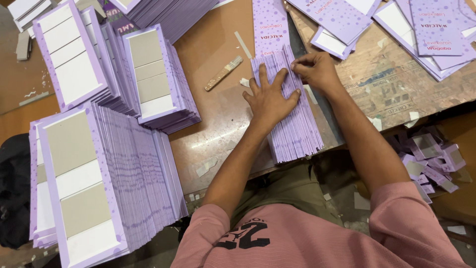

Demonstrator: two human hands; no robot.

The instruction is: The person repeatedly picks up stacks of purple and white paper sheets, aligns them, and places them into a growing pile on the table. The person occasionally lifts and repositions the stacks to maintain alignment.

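Left hand [270, 99] lies flat, fingers spread wide, palm pressed down on a fanned stack of lilac card strips [292, 116]; nothing gripped, just holding the stack in place. Right hand [313, 68] sits at the top right corner of the same stack, fingertips curled and pinched at the edge of the topmost strips; whether it has hold of one strip or several is hard to make out. The stack runs from mid-counter down to the near edge, its lower end slightly overhanging. A single lilac dotted strip [267, 25] lies just beyond the stack, its top cut off by the frame.

Brown counter [213, 54] carries a small flat paddle-like tool [224, 73] left of the hands, well apart from them. Further left, piles of lilac-bordered boards with grey and white panels [153, 74], with a taller pile [99, 178] near the bottom left, partly out of frame. More lilac printed sheets [426, 30] are spread top right, overlapping, cut off at the edge. Off the counter at right, a heap of small lilac offcuts [429, 159] sits in shadow; individual pieces are unclear. Person's pink shirt [307, 238] fills the bottom, hiding the lap and floor below. A dark object at the far left is unidentifiable.
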